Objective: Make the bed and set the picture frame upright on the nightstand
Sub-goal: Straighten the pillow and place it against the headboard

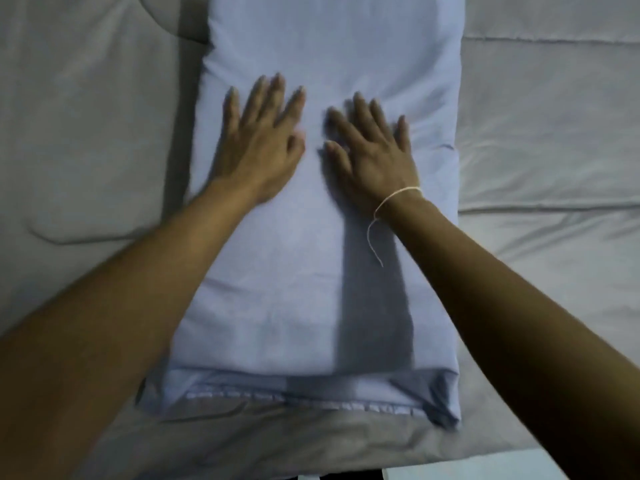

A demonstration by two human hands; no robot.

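Observation:
A light blue pillow [311,46] lies lengthwise down the middle of the head view, on a grey quilted bed cover [547,116]. My left hand [259,143] rests flat on the pillow's upper half, palm down, fingers spread. Just to its right, my right hand [374,157] also lies flat on the pillow with fingers apart; a thin white string is tied around that wrist. Neither hand holds anything. The pillowcase's open hem [311,400] is at the near end. The picture frame and nightstand are out of view.
The grey cover [86,133] spreads on both sides of the pillow, with a folded or rounded flap at the left. A strip of pale surface [467,469] shows at the bottom edge, past the bed's near edge.

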